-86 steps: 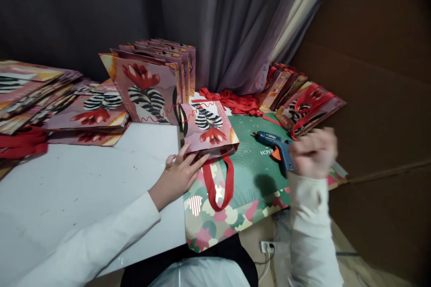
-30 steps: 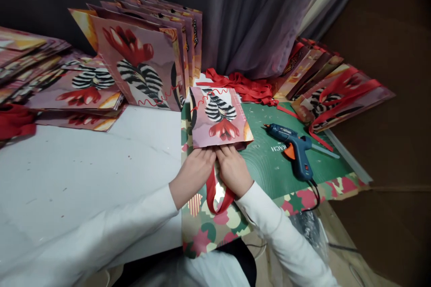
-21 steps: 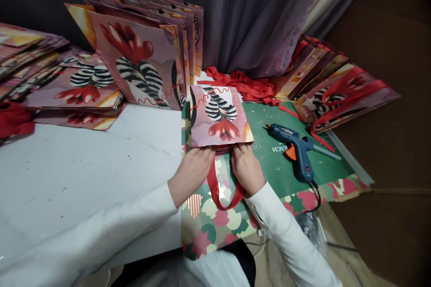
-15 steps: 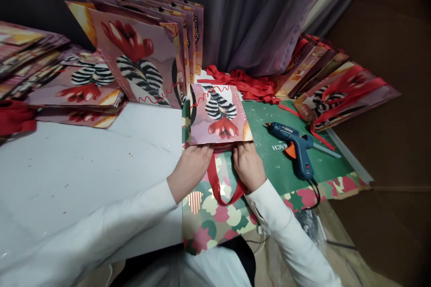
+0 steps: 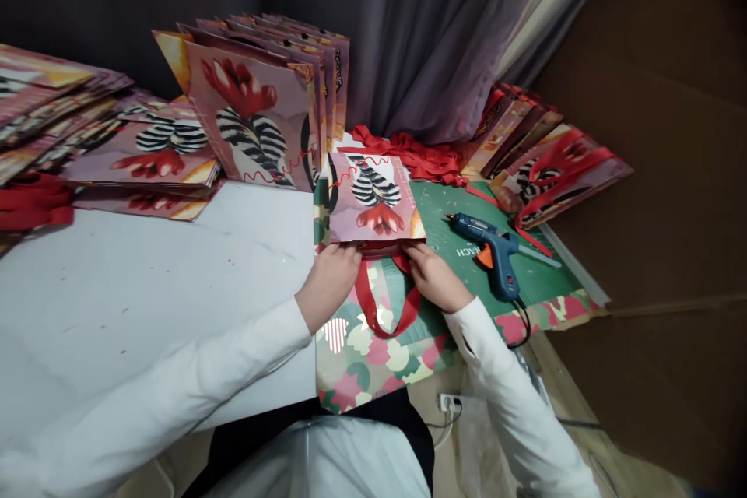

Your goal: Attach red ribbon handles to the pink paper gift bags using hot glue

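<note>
A paper gift bag [image 5: 373,198] with a zebra-stripe and red flower print lies in front of me, its mouth toward me. My left hand [image 5: 331,278] grips the left end of the mouth, fingertips partly hidden at the edge. At the right end, my right hand [image 5: 435,274] holds the rim in bent fingers, some tucked inside. A red ribbon handle [image 5: 382,329] loops out of the mouth between my wrists. Under the bag is a green board [image 5: 435,202] with a patterned front strip.
A blue glue gun [image 5: 493,249] lies to the right, its cord running off the front edge. Red ribbons [image 5: 426,156] are heaped behind the bag. More printed bags stand at the back left [image 5: 250,117] and right [image 5: 560,171]; a stack of flat bags [image 5: 140,156] lies left.
The head view has shifted slightly. My right hand has turned a little outward, away from the ribbon loop. Both hands stay at the bag's mouth.
</note>
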`<state>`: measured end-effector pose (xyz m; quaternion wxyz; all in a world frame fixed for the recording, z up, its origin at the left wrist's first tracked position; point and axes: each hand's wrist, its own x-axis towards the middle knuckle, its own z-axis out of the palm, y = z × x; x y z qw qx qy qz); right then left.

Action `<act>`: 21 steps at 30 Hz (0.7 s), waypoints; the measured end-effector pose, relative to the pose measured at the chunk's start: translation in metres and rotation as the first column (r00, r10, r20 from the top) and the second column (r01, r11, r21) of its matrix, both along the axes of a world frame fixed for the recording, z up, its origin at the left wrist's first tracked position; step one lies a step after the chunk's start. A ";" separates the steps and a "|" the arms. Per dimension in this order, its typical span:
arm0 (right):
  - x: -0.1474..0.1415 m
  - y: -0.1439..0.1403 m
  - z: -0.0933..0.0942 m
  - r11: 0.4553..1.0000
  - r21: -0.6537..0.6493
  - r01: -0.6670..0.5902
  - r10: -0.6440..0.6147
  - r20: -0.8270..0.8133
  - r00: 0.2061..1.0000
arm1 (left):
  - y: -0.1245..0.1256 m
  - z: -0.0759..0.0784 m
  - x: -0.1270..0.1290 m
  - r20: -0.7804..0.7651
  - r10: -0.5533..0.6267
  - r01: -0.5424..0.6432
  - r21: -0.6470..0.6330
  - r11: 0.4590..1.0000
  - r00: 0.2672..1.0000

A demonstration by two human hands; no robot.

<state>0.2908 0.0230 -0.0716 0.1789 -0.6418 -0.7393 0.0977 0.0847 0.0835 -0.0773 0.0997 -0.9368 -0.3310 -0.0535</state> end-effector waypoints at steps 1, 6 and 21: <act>0.002 -0.002 0.001 0.999 0.001 -0.045 0.045 -0.054 0.998 | -0.002 -0.001 0.001 0.002 0.004 -0.004 0.006 1.000 1.000; -0.022 -0.005 0.002 0.996 0.044 -0.072 0.072 0.006 0.997 | -0.011 -0.006 0.013 0.057 -0.052 0.054 -0.034 0.998 0.997; -0.061 0.003 -0.007 0.989 0.052 0.139 -0.145 0.130 0.981 | -0.006 -0.010 0.011 0.279 -0.015 0.105 -0.312 0.944 0.960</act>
